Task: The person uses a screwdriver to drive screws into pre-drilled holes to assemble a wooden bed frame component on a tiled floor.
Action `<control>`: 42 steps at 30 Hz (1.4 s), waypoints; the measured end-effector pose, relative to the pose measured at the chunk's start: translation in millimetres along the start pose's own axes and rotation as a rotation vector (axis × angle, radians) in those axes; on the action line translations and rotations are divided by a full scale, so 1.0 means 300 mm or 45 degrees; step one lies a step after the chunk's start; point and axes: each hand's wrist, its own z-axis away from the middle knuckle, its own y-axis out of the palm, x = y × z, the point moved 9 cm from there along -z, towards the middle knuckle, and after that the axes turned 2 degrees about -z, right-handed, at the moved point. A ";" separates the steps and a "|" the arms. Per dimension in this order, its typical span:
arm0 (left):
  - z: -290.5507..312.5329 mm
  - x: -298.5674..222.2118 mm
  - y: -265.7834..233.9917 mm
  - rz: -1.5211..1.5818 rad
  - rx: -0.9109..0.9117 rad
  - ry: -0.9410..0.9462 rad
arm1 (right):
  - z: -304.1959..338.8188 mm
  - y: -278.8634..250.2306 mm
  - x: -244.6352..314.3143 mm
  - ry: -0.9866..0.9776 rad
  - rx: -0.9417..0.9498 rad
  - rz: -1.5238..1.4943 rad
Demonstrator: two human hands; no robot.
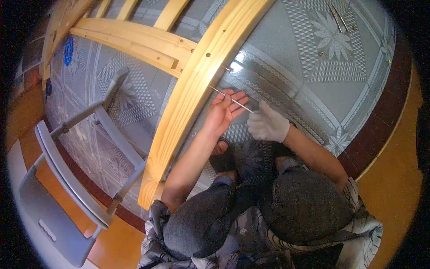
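A long pale wooden beam (pixel 192 85) with round holes runs diagonally across the floor in front of me. A thin metal rod (pixel 239 105) reaches from the beam's side to my right hand (pixel 268 123), which wears a white glove and is closed around its end. Whether that end has a handle is hidden by the fingers. My bare left hand (pixel 224 110) is palm up beside the beam, fingers stretched out under the rod and thumb close to it. Farther along, a short metal bolt (pixel 227 68) sticks out of the same side.
Wooden rails (pixel 130 42) join the beam at the far left. A grey folding step stool (pixel 58 210) stands at the left. Two metal rods (pixel 337 19) and small hardware (pixel 321 54) lie on the patterned grey mat (pixel 291 96). A blue item (pixel 68 50) lies beyond the stool.
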 end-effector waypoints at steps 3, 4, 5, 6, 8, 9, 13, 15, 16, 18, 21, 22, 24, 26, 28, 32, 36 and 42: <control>-0.006 0.010 0.007 -0.013 0.016 -0.006 | -0.006 -0.038 0.006 0.006 0.127 -0.103; -0.009 0.014 0.010 -0.039 0.044 -0.009 | -0.008 -0.081 0.000 0.020 0.108 0.017; -0.002 0.002 -0.008 -0.046 0.027 0.000 | -0.027 -0.049 -0.009 0.033 0.123 0.012; 0.000 0.001 -0.016 -0.049 -0.011 -0.006 | -0.023 -0.063 0.022 -0.067 -0.225 0.575; 0.001 0.000 -0.024 -0.053 -0.046 -0.012 | 0.005 -0.047 0.078 -0.169 -0.579 1.136; 0.001 0.000 -0.025 -0.089 -0.053 -0.010 | 0.030 -0.009 0.141 -0.328 -0.783 1.781; 0.000 0.008 -0.010 -0.194 -0.080 -0.027 | 0.066 0.093 0.209 -0.582 -1.096 2.684; 0.001 0.006 -0.030 -0.192 -0.085 -0.019 | 0.059 0.101 0.207 -0.614 -1.094 2.787; 0.002 0.004 -0.041 -0.188 -0.086 -0.013 | 0.048 0.105 0.191 -0.595 -0.945 2.777; -0.001 0.009 -0.038 -0.165 -0.066 -0.020 | 0.053 0.075 0.174 -0.570 -0.814 2.765; -0.006 0.011 -0.028 -0.113 -0.046 -0.028 | 0.047 -0.122 0.087 0.029 -0.763 1.316; -0.005 0.008 -0.026 -0.086 -0.044 -0.031 | 0.042 -0.136 0.085 0.031 -0.758 1.315; -0.006 0.011 -0.016 -0.062 -0.026 -0.029 | 0.009 -0.119 -0.026 0.175 -0.284 0.451; -0.004 0.007 -0.009 -0.040 -0.015 -0.022 | -0.004 -0.075 -0.037 0.168 -0.041 0.169; 0.003 -0.002 -0.015 -0.102 -0.046 -0.020 | -0.004 -0.118 0.031 -0.052 -0.366 0.623; 0.009 0.004 -0.015 -0.174 -0.083 -0.061 | 0.069 -0.099 0.161 -0.401 -0.864 1.285; 0.004 0.003 -0.015 -0.246 -0.086 -0.058 | 0.116 0.141 0.241 -0.797 -1.109 2.700; -0.001 0.012 -0.018 -0.234 -0.069 -0.048 | 0.102 0.030 0.217 -0.563 -0.803 2.243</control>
